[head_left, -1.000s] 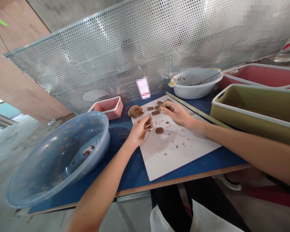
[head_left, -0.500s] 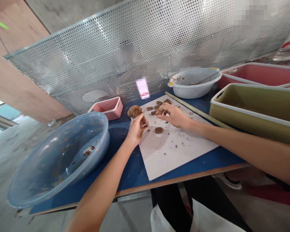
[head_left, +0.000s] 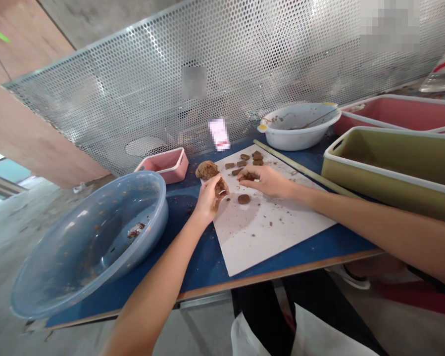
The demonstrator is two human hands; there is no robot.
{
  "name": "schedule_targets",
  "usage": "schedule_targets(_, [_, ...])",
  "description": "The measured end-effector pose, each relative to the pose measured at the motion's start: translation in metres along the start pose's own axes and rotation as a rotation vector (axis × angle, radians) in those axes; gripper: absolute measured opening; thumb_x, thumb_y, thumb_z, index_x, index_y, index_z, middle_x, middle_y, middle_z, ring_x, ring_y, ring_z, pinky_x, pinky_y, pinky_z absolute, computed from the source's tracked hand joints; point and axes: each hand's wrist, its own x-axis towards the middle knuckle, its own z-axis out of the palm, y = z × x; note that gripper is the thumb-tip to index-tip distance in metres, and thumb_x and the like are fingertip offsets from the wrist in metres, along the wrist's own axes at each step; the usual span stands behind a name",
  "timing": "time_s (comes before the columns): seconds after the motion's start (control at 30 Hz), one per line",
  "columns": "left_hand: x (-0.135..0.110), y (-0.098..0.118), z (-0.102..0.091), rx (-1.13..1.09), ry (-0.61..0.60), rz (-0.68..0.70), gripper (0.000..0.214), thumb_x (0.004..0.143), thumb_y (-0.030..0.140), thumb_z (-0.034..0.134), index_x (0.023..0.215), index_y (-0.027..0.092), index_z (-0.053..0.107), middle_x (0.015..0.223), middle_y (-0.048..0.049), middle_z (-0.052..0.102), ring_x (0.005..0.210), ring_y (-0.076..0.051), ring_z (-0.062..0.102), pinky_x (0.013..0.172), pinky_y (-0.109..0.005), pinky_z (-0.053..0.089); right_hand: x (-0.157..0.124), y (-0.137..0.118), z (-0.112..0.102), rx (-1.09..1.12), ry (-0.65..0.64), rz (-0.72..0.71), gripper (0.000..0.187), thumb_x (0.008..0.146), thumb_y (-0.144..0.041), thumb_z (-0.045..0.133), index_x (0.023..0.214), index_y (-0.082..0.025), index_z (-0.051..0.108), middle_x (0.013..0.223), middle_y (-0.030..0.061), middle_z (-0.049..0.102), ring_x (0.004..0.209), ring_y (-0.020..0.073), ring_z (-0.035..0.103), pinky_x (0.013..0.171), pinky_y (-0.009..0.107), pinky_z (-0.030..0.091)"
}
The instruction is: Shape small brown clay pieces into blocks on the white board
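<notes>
My left hand point(head_left: 209, 199) hovers by the left edge of a white board point(head_left: 244, 247), its fingers loosely curled and apart, smeared with brown clay. No separate piece shows in it. Just behind it sits a rough clay lump point(head_left: 207, 170). My right hand point(head_left: 263, 180) is over the board, palm down, with bent fingers and a gap between thumb and fingertips; it appears to hold nothing. Beyond its fingertips lie several small clay pieces point(head_left: 241, 163) in loose rows. One flattened oval clay piece point(head_left: 243, 199) lies alone between the hands.
A large blue basin point(head_left: 144, 257) tilts at the left, near a small pink basket point(head_left: 173, 168). Along the board's right side runs a pale stick point(head_left: 304, 170). A white basin point(head_left: 296, 141), a green bin point(head_left: 378, 180) and a red bin point(head_left: 404, 111) stand right. Perforated metal point(head_left: 151, 99) rises behind.
My right hand has drawn slightly towards me from the rows of clay pieces, uncovering a piece at their right. The left hand stays almost still.
</notes>
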Motion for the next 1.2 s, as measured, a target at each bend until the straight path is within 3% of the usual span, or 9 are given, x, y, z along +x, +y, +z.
schedule_targets(0.2, [-0.002, 0.001, 0.002, 0.022, -0.006, 0.006, 0.037, 0.092, 0.043, 0.084, 0.071, 0.020, 0.063, 0.070, 0.0003, 0.064, 0.064, -0.012, 0.062, 0.066, -0.026, 0.049, 0.001, -0.001, 0.000, -0.030, -0.023, -0.086, 0.032, 0.106, -0.049, 0.064, 0.123, -0.026, 0.080, 0.123, 0.0094, 0.082, 0.103, 0.0256, 0.075, 0.091, 0.040, 0.057])
schedule_targets(0.4, [-0.002, 0.001, 0.001, 0.012, -0.004, -0.004, 0.035, 0.091, 0.042, 0.084, 0.073, 0.020, 0.064, 0.070, 0.0004, 0.063, 0.066, -0.013, 0.062, 0.066, -0.025, 0.050, -0.002, -0.004, -0.002, -0.063, -0.036, -0.010, 0.037, 0.113, -0.056, 0.053, 0.109, -0.025, 0.072, 0.097, 0.0066, 0.076, 0.085, 0.0233, 0.069, 0.078, 0.038, 0.053])
schedule_targets(0.57, [0.000, -0.001, -0.002, 0.030, -0.014, 0.003, 0.034, 0.091, 0.042, 0.083, 0.073, 0.019, 0.064, 0.070, -0.0004, 0.064, 0.068, -0.013, 0.063, 0.068, -0.026, 0.052, -0.002, -0.007, -0.002, -0.023, -0.016, -0.046, 0.035, 0.102, -0.060, 0.071, 0.103, -0.025, 0.071, 0.100, 0.0063, 0.076, 0.089, 0.0237, 0.068, 0.083, 0.039, 0.052])
schedule_targets(0.8, [-0.001, -0.001, 0.000, 0.030, -0.004, -0.007, 0.033, 0.092, 0.041, 0.081, 0.073, 0.020, 0.064, 0.070, -0.0001, 0.064, 0.067, -0.013, 0.064, 0.068, -0.026, 0.052, -0.004, -0.012, -0.003, 0.014, 0.051, -0.070, 0.042, 0.092, -0.063, 0.084, 0.094, -0.024, 0.070, 0.086, 0.0028, 0.068, 0.078, 0.0197, 0.061, 0.075, 0.037, 0.050])
schedule_targets(0.97, [-0.002, 0.000, -0.001, 0.034, -0.011, -0.014, 0.033, 0.093, 0.040, 0.082, 0.074, 0.020, 0.064, 0.070, -0.0005, 0.065, 0.068, -0.014, 0.064, 0.069, -0.027, 0.052, -0.004, -0.008, -0.006, -0.100, 0.054, -0.190, 0.039, 0.098, -0.062, 0.080, 0.095, -0.025, 0.067, 0.090, 0.0026, 0.068, 0.080, 0.0200, 0.060, 0.078, 0.038, 0.050])
schedule_targets(1.2, [-0.002, -0.001, 0.001, 0.049, -0.014, -0.011, 0.035, 0.092, 0.044, 0.082, 0.074, 0.020, 0.064, 0.070, -0.0004, 0.065, 0.064, -0.013, 0.062, 0.065, -0.027, 0.050, -0.007, -0.007, -0.008, -0.299, -0.069, -0.300, 0.037, 0.111, -0.059, 0.065, 0.095, -0.025, 0.062, 0.095, 0.0038, 0.066, 0.078, 0.0198, 0.056, 0.076, 0.036, 0.044])
